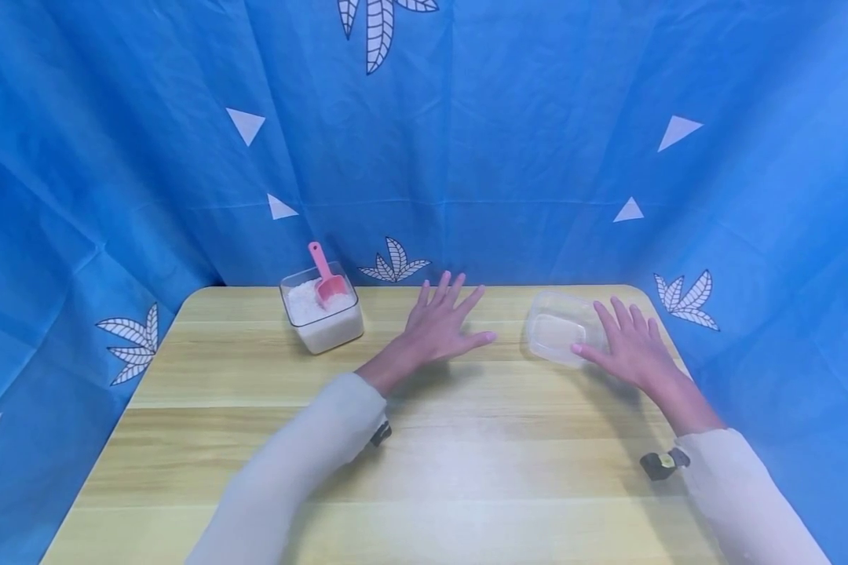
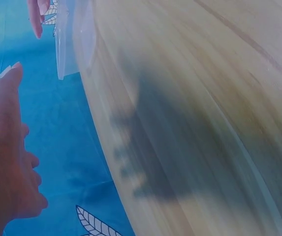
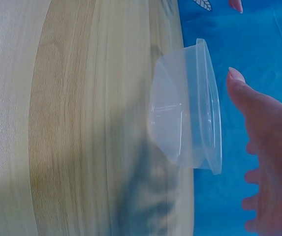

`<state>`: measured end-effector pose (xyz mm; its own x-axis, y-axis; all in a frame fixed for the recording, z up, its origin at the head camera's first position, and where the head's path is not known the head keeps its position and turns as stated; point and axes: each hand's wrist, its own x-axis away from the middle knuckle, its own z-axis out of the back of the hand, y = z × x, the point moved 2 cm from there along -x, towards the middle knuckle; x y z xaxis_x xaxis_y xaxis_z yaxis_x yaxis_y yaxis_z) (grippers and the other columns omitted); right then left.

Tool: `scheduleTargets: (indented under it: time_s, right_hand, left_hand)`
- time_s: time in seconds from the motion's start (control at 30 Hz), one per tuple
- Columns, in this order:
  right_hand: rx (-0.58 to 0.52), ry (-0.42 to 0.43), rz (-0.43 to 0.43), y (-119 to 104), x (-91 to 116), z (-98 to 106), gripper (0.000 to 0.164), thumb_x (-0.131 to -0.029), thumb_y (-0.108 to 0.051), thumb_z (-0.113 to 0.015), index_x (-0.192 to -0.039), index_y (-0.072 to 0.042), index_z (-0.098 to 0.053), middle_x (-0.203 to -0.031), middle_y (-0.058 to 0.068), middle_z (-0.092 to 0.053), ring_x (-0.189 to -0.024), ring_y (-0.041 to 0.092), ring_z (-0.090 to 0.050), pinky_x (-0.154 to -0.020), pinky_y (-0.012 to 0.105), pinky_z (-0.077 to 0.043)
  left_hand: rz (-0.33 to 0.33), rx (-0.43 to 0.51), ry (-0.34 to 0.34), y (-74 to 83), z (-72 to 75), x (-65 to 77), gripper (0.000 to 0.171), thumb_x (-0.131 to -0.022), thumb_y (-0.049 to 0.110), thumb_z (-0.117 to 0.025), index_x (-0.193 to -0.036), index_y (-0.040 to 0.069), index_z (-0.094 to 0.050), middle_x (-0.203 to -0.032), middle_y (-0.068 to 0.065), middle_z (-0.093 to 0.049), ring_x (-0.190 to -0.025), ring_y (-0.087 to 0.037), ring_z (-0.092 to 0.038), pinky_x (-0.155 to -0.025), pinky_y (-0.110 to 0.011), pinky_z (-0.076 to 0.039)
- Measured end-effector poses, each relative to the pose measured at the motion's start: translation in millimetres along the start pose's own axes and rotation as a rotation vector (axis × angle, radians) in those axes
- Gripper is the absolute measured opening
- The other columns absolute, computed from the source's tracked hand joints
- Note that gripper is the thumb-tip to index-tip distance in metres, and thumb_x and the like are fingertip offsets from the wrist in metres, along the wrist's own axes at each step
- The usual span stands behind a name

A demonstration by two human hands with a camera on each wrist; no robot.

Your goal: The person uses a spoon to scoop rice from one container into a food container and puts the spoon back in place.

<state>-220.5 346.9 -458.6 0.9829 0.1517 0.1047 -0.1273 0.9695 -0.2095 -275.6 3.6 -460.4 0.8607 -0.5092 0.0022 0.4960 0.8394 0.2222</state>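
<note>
My left hand hovers over the middle of the table with its fingers spread, holding nothing; its shadow falls on the wood below. Over at the right, my right hand is also spread and holds nothing, its thumb overlapping the near right rim of a clear plastic container in the head view. In the right wrist view that container stands upright, and the thumb is apart from its rim. Left of my left hand is a square clear tub of white powder, with a pink scoop stuck in it, handle up.
A light wooden table bears both containers near its back edge. Behind it and along both sides hangs a blue curtain with white leaf and triangle prints. Dark wrist cameras sit at the sleeves.
</note>
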Motion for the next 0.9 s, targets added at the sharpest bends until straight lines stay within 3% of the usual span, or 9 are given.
scheduleTargets:
  time_s: [0.33,0.7,0.9]
  right_hand:
    - [0.002,-0.004,-0.011,9,-2,-3,0.106,-0.096,-0.074,-0.049,-0.166,-0.004,-0.011,-0.169,0.035,-0.008,-0.151,0.066,-0.006,-0.117,0.081,-0.006]
    - [0.016,0.015,-0.028,12,-2,-4,0.107,-0.096,-0.075,-0.047,-0.164,0.000,-0.015,-0.168,0.036,-0.011,-0.150,0.066,-0.009,-0.118,0.080,-0.009]
    - [0.034,0.017,-0.038,15,-3,-6,0.107,-0.096,-0.076,-0.046,-0.164,0.001,-0.016,-0.167,0.037,-0.013,-0.149,0.066,-0.013,-0.118,0.080,-0.012]
  left_hand:
    - [0.002,0.011,-0.013,8.6,-7.6,-5.8,0.098,-0.089,0.091,-0.029,-0.167,0.035,-0.012,-0.176,-0.004,0.008,-0.162,-0.029,0.017,-0.129,-0.056,0.013]
    - [0.024,-0.005,-0.024,14.0,-10.2,-11.9,0.096,-0.089,0.090,-0.030,-0.166,0.039,-0.006,-0.176,-0.004,0.007,-0.163,-0.030,0.013,-0.129,-0.056,0.012]
    - [0.015,-0.019,-0.024,19.0,-13.6,-15.9,0.096,-0.089,0.091,-0.028,-0.166,0.038,-0.008,-0.177,-0.006,0.004,-0.164,-0.034,0.005,-0.130,-0.058,0.007]
